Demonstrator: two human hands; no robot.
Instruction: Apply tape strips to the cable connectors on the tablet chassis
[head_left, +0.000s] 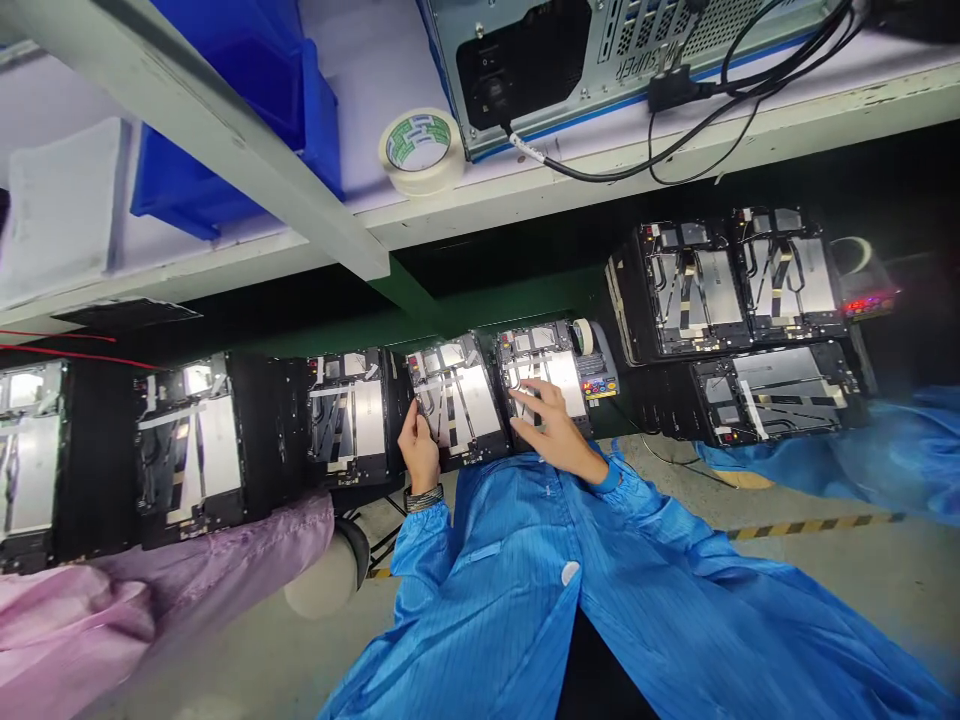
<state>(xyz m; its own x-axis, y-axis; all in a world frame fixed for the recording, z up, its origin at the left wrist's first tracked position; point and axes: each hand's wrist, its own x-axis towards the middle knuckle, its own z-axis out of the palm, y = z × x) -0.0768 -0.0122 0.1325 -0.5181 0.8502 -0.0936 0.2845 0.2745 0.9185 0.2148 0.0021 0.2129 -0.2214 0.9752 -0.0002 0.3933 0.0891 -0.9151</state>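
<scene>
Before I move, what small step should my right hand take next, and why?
Probably lift your right hand slightly off the open electronic unit: its fingers cover the flat strips there, so how they lie cannot be seen.

"What did the person have on?"

"A big blue coat [480, 610] with thin lines in it and a round white snap [570, 572]."

"And the arms?"

"The right sleeve [585, 490] ended in a snug blue cuff [609, 476], and a dark woven band [424, 498] sat just above the left hand [418, 450]."
</scene>
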